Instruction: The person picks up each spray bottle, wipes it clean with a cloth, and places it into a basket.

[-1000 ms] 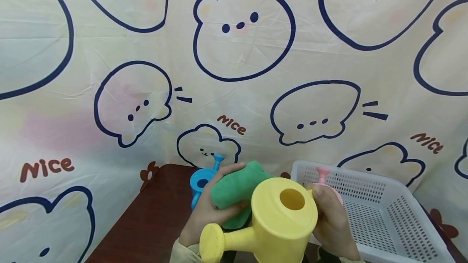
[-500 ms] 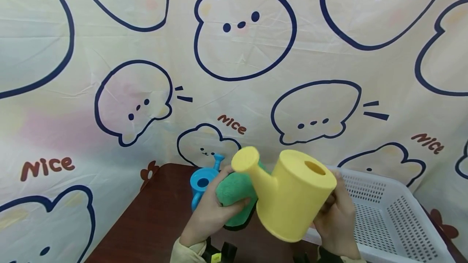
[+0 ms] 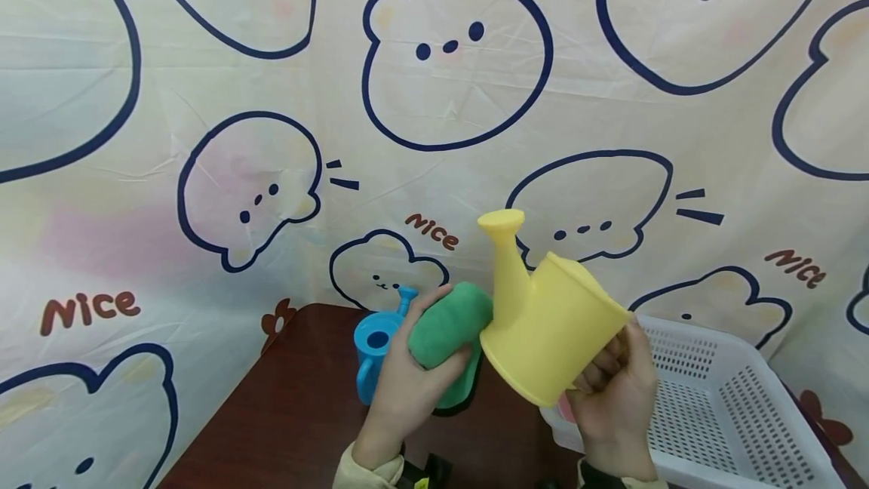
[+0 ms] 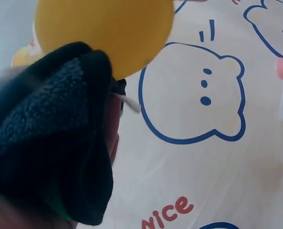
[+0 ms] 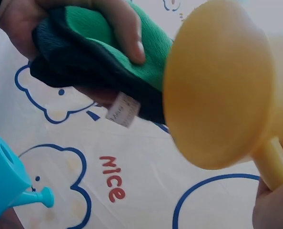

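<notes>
In the head view my left hand (image 3: 407, 395) grips a bunched green cloth (image 3: 449, 323), part of which hangs below the fingers. Its dark underside and a white tag show in the right wrist view, where the cloth (image 5: 91, 24) lies against the can's base. With my right hand (image 3: 619, 398) I hold a yellow watering can (image 3: 553, 327) by its handle, raised and tilted, spout up and base turned toward the cloth. Up close in the right wrist view, the can's round base (image 5: 217, 86) faces the left. The right fingers are partly hidden behind the can.
A blue watering can (image 3: 376, 338) stands on the dark wooden table (image 3: 285, 413) behind the left hand. At right sits a white perforated basket (image 3: 720, 429); a pink piece (image 3: 566, 407) shows at its near left corner. A cartoon-printed curtain (image 3: 448, 96) hangs behind.
The yellow can has turned from spout low at the left to spout up, its top opening swinging away to the right. The left hand still holds the cloth, shifted slightly right.
</notes>
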`<state>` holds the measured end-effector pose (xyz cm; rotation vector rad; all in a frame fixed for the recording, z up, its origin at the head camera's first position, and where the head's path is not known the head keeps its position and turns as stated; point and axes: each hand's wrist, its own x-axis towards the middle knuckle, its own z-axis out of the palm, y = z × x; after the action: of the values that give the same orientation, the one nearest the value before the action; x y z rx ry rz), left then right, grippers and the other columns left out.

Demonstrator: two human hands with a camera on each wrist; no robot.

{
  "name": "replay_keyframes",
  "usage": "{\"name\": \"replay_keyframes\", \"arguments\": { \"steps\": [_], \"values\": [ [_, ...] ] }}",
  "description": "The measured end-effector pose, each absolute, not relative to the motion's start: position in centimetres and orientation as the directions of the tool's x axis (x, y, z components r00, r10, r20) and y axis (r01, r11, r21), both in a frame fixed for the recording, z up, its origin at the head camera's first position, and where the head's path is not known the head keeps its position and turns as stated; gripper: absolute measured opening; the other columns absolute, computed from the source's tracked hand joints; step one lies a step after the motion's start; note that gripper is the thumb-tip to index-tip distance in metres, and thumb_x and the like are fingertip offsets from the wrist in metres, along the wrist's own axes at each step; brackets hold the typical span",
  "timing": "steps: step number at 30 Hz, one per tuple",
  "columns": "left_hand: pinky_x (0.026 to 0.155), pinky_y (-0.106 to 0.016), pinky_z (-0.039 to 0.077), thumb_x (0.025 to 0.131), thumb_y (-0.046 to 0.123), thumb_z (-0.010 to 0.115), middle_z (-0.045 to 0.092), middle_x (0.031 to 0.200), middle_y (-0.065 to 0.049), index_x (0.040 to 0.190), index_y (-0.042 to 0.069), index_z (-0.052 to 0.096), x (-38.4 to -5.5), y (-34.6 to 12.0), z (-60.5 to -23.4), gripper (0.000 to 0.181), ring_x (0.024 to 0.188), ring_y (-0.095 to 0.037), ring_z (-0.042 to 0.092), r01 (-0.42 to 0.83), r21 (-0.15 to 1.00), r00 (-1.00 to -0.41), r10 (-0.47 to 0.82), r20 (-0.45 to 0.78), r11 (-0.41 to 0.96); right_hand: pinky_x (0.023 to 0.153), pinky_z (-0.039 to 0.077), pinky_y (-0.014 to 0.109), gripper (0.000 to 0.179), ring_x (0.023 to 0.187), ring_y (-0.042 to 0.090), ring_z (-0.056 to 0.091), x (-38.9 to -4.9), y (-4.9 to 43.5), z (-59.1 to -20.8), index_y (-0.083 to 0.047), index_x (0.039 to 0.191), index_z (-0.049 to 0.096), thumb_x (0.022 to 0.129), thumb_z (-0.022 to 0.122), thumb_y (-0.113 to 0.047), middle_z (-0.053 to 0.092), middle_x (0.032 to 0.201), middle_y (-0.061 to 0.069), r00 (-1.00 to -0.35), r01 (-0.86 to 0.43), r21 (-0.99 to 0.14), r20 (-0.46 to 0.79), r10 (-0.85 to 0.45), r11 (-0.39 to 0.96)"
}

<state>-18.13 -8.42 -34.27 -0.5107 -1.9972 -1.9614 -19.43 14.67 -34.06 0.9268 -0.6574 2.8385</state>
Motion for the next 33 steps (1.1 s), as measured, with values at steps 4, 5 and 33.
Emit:
{"name": "replay_keyframes", "arguments": {
  "steps": [4, 5, 33],
  "values": [
    [0.085, -0.042, 0.058, 0.091, 0.011, 0.079, 0.063, 0.138, -0.01, 0.154, 0.031, 0.05, -18.0, -7.8, -34.1, 0.072, 0.107, -0.026, 0.064, 0.4, 0.915, -0.916, -0.007, 0.401, 0.047, 0.042, 0.004, 0.022, 0.05, 0.042, 0.009, 0.013, -19.2, 13.9, -33.9, -0.012, 0.067, 0.027, 0.116, 0.023, -0.024, 0.025, 0.054, -0.003, -0.846, -0.254, -0.352, 0.533, 0.03, -0.901],
    [0.083, -0.04, 0.059, 0.09, 0.012, 0.079, 0.065, 0.135, -0.011, 0.154, 0.029, 0.05, -18.0, -7.6, -34.1, 0.072, 0.105, -0.025, 0.065, 0.393, 0.917, -0.918, -0.016, 0.395, 0.066, 0.042, 0.004, 0.022, 0.051, 0.042, 0.009, 0.014, -19.1, 13.8, -33.8, -0.012, 0.067, 0.027, 0.116, 0.024, -0.024, 0.025, 0.054, -0.003, -0.851, -0.262, -0.343, 0.523, 0.048, -0.902],
    [0.102, -0.045, 0.061, 0.084, 0.001, 0.086, 0.066, 0.143, -0.009, 0.153, 0.011, 0.05, -16.9, -3.5, -34.6, 0.079, 0.126, -0.025, 0.068, 0.742, 0.618, -0.564, -0.255, 0.785, 0.259, 0.06, 0.023, 0.023, 0.051, 0.056, 0.012, 0.025, -19.2, 11.7, -34.2, -0.01, 0.078, 0.046, 0.113, 0.036, -0.046, 0.034, 0.064, -0.001, -0.886, -0.177, -0.121, 0.452, 0.105, -0.977]
  ]
}}
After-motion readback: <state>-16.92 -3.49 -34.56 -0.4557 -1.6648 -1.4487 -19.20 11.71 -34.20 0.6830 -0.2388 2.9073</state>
